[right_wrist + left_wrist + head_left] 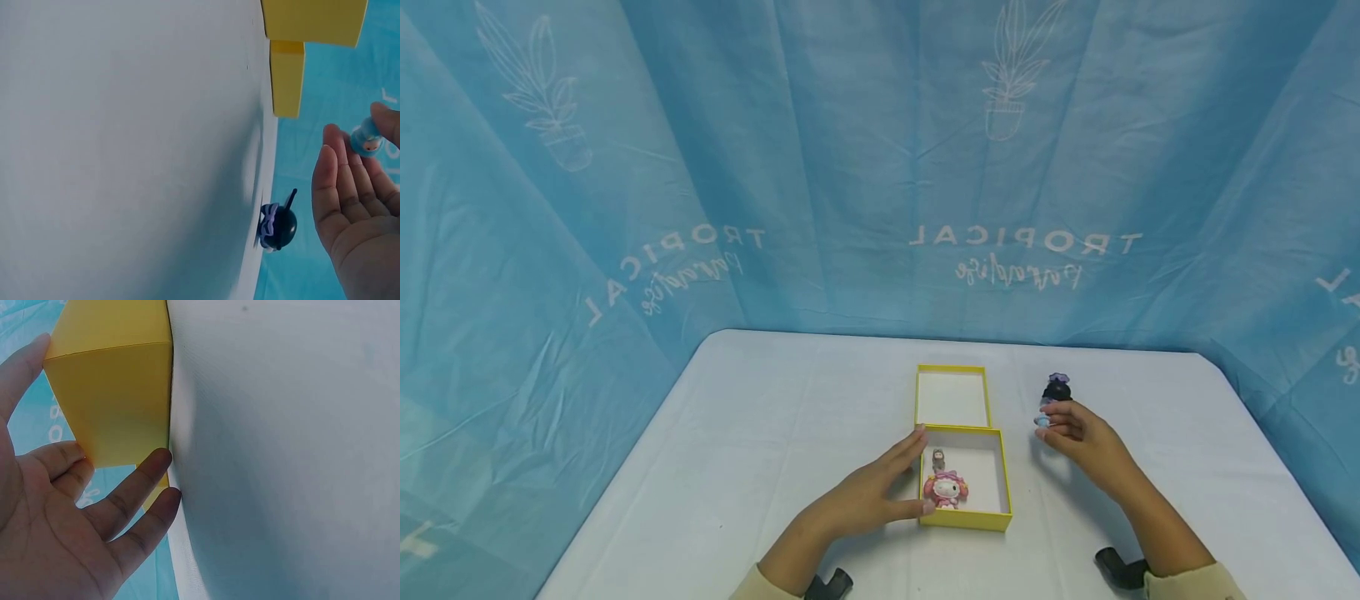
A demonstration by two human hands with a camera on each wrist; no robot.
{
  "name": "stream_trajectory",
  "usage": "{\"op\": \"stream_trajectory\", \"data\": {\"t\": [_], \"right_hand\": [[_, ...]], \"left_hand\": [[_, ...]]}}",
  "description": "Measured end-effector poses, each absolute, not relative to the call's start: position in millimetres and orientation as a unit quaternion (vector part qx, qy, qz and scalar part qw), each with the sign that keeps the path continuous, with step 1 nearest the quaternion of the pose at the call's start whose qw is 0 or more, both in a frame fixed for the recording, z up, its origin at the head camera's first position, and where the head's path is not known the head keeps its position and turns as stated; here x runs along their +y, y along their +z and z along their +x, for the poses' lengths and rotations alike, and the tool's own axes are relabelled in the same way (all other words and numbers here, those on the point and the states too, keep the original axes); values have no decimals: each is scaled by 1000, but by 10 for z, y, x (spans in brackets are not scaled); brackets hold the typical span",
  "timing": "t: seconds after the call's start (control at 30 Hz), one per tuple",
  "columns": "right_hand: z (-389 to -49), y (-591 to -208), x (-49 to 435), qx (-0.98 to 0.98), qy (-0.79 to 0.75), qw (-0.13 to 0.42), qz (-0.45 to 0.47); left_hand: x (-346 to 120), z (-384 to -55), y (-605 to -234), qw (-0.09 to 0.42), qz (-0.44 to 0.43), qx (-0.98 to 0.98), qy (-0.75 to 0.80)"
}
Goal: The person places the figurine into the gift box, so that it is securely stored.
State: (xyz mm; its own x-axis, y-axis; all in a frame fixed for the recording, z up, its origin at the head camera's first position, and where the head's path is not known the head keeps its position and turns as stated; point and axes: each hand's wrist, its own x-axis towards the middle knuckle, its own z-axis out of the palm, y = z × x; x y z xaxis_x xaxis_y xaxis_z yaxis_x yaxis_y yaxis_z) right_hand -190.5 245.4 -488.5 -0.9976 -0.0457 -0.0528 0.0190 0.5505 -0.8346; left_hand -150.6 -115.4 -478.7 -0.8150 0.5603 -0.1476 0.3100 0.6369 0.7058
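Observation:
A yellow open box (966,520) with a white inside stands at the table's middle. My left hand (874,500) rests along its left side with fingers spread, thumb at the front corner and fingertips at the back corner. In the box lies a pink and white character figurine (946,489) beside a small brownish figurine (938,460). My right hand (1088,439), right of the box, pinches a small light-blue figurine (367,137) between thumb and fingers. Just past that hand is a black-headed figurine (1057,390) with a purple bow; in the right wrist view it sits on the table.
The box's yellow-edged lid (953,398) lies white side up, directly behind the box. White cloth covers the table (790,408). Blue printed curtains (865,167) hang behind and at both sides. Black straps or mounts (1122,570) show near both wrists.

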Motion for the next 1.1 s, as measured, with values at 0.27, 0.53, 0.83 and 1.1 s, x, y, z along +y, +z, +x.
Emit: {"op": "stream_trajectory", "data": {"t": [0.27,0.53,0.83,1.1], "right_hand": [[-1880,-4873,2443,876,-480,30,-14],[-1862,-4865,2423,867,-497,46,-7],[-1845,-4856,2385,856,-513,59,-20],[-1822,-4847,2365,859,-508,58,-14]], "left_hand": [[-1154,-1510,-4790,179,246,885,352],[-1157,-1509,-4772,178,245,888,347],[-1153,-1519,-4774,181,241,889,343],[-1156,-1518,-4775,184,242,888,346]]}}
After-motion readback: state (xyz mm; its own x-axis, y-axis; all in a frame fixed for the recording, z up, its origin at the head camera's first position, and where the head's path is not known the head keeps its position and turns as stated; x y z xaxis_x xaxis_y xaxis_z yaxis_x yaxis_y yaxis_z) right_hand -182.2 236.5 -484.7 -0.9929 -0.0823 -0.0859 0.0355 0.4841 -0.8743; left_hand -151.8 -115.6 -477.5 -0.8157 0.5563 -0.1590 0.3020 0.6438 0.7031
